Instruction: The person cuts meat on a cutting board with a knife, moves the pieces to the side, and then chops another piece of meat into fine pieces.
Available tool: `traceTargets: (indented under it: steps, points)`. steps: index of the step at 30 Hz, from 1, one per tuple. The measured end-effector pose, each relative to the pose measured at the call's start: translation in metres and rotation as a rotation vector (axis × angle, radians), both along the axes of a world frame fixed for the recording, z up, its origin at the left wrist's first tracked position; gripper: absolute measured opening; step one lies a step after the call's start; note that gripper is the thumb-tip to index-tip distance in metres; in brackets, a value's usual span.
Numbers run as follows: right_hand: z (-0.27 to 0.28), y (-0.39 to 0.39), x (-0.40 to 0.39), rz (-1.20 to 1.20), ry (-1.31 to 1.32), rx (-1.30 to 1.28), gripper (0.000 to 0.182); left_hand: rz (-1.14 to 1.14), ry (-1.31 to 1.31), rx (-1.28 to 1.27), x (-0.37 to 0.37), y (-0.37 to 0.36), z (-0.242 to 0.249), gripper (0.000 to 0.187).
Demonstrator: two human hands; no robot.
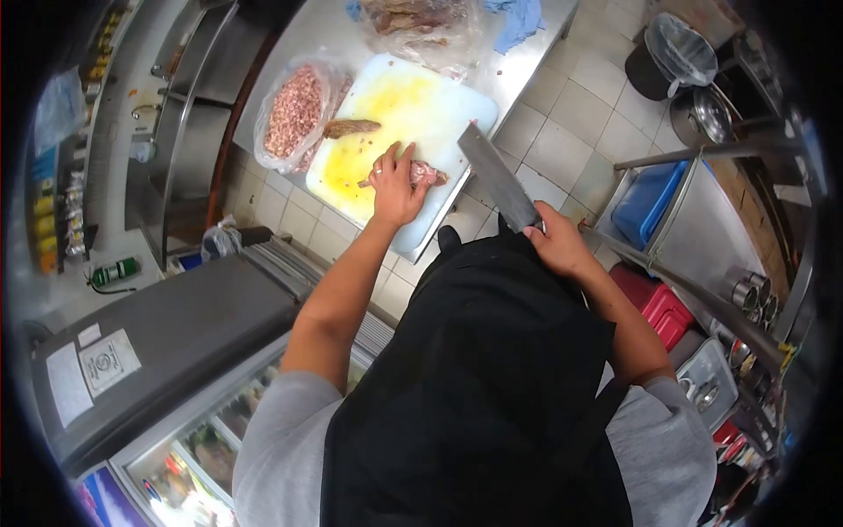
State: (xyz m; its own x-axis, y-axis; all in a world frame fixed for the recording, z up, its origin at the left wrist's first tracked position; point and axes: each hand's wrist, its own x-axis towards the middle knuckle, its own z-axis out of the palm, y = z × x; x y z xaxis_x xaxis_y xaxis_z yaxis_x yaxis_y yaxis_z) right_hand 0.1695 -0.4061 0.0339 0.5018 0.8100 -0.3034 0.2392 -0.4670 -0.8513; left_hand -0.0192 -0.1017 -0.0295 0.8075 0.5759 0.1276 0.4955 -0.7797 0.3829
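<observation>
My left hand [396, 188] presses a piece of meat [428, 173] down on the white cutting board [443, 110], fingers bent over it. Part of that piece is hidden under the palm. In my right hand [558, 241] is a cleaver [498, 174], gripped by the handle. Its broad blade points up and left, past the board's right edge, apart from the meat. Farther up the board lies a dark strip of meat [351, 128]. Beside the board's left edge sits a clear plastic bag of diced meat [297, 104]. Yellow stains cover much of the board.
Another plastic bag with larger meat pieces [417, 25] and a blue cloth [518, 22] lie at the metal table's [549, 42] far end. A lined bin [676, 53] and a metal rack [694, 211] stand to the right. A grey-topped fridge [189, 321] is at lower left.
</observation>
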Motion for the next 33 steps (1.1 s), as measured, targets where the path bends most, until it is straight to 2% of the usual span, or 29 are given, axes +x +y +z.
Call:
traceTargets:
  steps: [3,4,6,8,9,10,12,13,17,20,24,26,30,32,33]
  points:
    - [0.008,0.017,0.001,0.131,0.007,-0.107,0.035,-0.018,-0.161,-0.121,-0.002,0.014,0.003,0.072]
    - [0.010,0.024,0.003,0.171,-0.004,-0.139,0.035,0.003,-0.154,-0.044,-0.006,0.022,0.011,0.069]
    - [0.017,0.037,0.002,0.193,-0.017,-0.170,0.035,0.064,-0.297,-0.097,-0.021,0.046,0.015,0.062]
    - [0.019,0.039,0.002,0.215,-0.038,-0.209,0.035,0.131,-0.223,-0.054,-0.050,0.066,0.018,0.055]
    - [0.014,0.038,0.003,0.219,-0.059,-0.169,0.035,0.202,-0.225,-0.084,-0.061,0.070,0.019,0.047]
    - [0.018,0.044,0.004,0.228,-0.076,-0.127,0.036,0.234,-0.244,-0.089,-0.065,0.075,0.016,0.047]
    - [0.021,0.049,0.006,0.291,-0.054,-0.234,0.037,0.203,-0.130,-0.183,-0.084,0.078,0.011,0.039]
    - [0.016,0.049,0.007,0.267,-0.048,-0.227,0.038,0.230,-0.202,-0.228,-0.079,0.070,0.015,0.032]
    - [0.009,0.053,0.009,0.278,-0.134,-0.176,0.036,0.254,-0.232,-0.299,-0.061,0.058,0.013,0.024]
    - [0.026,0.063,0.009,0.324,-0.161,-0.254,0.033,0.278,-0.225,-0.418,-0.054,0.054,0.019,0.025]
    - [0.015,0.058,0.009,0.332,-0.185,-0.220,0.031,0.313,-0.172,-0.490,-0.050,0.056,0.019,0.027]
    - [0.011,0.054,0.006,0.371,-0.211,-0.182,0.032,0.230,-0.163,-0.035,-0.045,0.052,0.026,0.034]
    - [0.004,0.052,0.002,0.368,-0.274,-0.193,0.031,0.063,-0.270,-0.086,-0.019,0.032,0.017,0.047]
    - [0.011,0.058,0.007,0.411,-0.293,-0.258,0.029,-0.007,-0.119,0.023,-0.013,0.018,0.016,0.053]
    - [0.014,0.061,0.008,0.397,-0.293,-0.255,0.029,0.018,-0.108,-0.046,-0.012,0.016,0.006,0.062]
